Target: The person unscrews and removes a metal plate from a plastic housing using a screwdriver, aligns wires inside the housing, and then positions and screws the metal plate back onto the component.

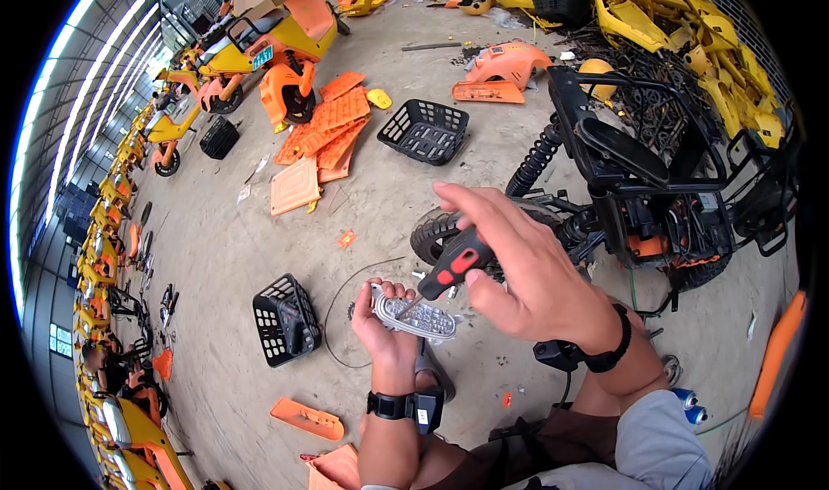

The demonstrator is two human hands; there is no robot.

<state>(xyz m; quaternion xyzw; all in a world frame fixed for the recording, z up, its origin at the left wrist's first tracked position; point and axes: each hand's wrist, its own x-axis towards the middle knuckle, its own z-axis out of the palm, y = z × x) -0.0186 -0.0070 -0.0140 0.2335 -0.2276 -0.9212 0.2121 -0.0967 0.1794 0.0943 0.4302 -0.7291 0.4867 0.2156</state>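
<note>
In my left hand lies an oval lamp with a clear, ribbed lens and a pale rim; the fingers curl round its left end. My right hand grips a screwdriver by its black handle with red patches, index finger stretched along the far side. The shaft slants down to the left, and its tip meets the lamp's face near the left end. Exactly what the tip bears on is too small to make out. Both hands are above the concrete floor, in front of a stripped black scooter frame.
Black plastic baskets stand on the floor, one left of my hands, another farther off. Orange panels lie stacked beyond. Yellow scooters line the left side. A heap of yellow shells fills the far right. A thin cable curves nearby.
</note>
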